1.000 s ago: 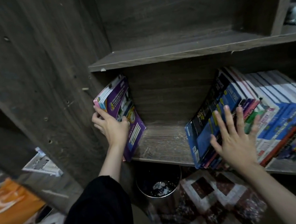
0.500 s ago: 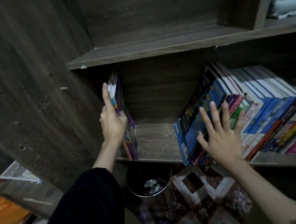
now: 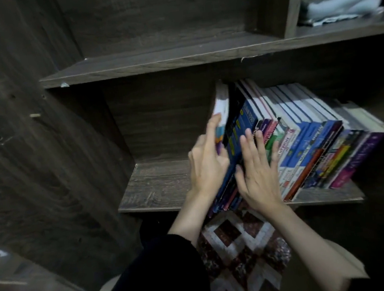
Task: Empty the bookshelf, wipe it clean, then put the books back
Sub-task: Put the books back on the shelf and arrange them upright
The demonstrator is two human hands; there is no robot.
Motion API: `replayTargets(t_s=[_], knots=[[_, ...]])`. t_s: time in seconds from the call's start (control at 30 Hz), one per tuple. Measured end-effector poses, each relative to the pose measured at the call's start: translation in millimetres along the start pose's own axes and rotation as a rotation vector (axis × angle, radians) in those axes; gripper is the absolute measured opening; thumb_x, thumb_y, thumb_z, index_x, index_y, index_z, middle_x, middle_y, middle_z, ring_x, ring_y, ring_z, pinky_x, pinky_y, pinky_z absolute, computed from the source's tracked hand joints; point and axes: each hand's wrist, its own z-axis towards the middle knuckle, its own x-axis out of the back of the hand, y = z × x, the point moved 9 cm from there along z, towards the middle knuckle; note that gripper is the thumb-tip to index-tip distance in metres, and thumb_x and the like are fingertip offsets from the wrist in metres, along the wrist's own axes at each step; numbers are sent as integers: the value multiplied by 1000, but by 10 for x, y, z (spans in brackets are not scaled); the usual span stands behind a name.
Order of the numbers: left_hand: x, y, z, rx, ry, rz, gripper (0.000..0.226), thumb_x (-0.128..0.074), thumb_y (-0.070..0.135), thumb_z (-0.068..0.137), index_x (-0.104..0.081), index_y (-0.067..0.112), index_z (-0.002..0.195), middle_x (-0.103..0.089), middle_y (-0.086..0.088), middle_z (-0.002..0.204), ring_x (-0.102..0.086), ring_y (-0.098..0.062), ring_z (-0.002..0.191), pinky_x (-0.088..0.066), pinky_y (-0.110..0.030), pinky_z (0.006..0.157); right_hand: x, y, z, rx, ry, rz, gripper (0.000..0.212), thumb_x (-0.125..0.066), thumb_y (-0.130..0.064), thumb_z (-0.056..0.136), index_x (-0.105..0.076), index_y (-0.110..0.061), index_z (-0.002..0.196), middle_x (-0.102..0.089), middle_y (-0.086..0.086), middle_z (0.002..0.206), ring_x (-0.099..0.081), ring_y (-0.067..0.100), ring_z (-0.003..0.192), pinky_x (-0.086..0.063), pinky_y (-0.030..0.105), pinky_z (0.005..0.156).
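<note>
Left hand (image 3: 208, 167) grasps a few thin booklets (image 3: 222, 106). The index finger lies straight up along the outer cover and the other fingers curl at the lower front edge. The thumb side is mostly hidden, so the exact grip is unclear.

Right hand (image 3: 258, 174) is released and flat, fingers straight and slightly spread. The palm and fingertips press on the spines of the dark blue books at the left end of the row of books (image 3: 314, 138). It holds nothing. The two hands are just beside each other, with the blue spines between them.

The booklets stand on end on the lower shelf board (image 3: 157, 186), long axis near vertical with the top tipped slightly right, and they touch the left end of the row. Motion blur hides the cover detail.

The row fills the right part of the same shelf board. Spines face outward, long axes are upright, and tops lean to the right. The left part of the board shows bare wood.

The upper shelf (image 3: 155, 62) runs above. A pale cloth (image 3: 341, 4) lies in the top-right compartment. The dark wood side panel (image 3: 35, 160) is at left. A patterned rug (image 3: 240, 241) is on the floor below the shelf. A black sleeve (image 3: 161, 277) covers the left forearm, and the right forearm is bare.
</note>
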Motion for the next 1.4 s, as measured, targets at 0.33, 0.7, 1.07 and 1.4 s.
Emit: replayTargets(t_s=[0.33,0.7,1.07,1.4], knots=[[-382,-345,-259,31,-479,-137,109,-78,43,72,2,50,145,-41,1,147,-46,-9,127,-41,-28,103,27,8,-282,-49,20,218,79,-50,-12,87,-3,-5,151,-4,10,159,-8,22,148,-10,44,120],[-789,-1092,-733,214,-700,8,119,-81,24,72,9,41,148,-27,-2,155,-37,-21,136,-35,-44,110,-36,-14,-340,-40,58,105,71,-49,-16,84,-17,-1,146,-18,17,152,-2,22,148,-13,51,117],[-730,-1274,-699,273,-630,172,106,-79,43,69,-10,37,150,-44,-13,137,-50,-35,121,-43,-47,99,-258,-153,-429,-158,-68,26,79,-52,-22,79,-19,-5,148,-8,18,154,12,25,146,-6,62,113],[64,-1936,-1756,651,-364,-15,19,-68,10,84,-69,10,103,-66,-6,85,-61,-17,75,-47,-24,75,-588,-428,-1072,-508,-152,189,77,-55,-11,76,-30,-17,149,-14,22,155,-9,35,144,-10,54,113]])
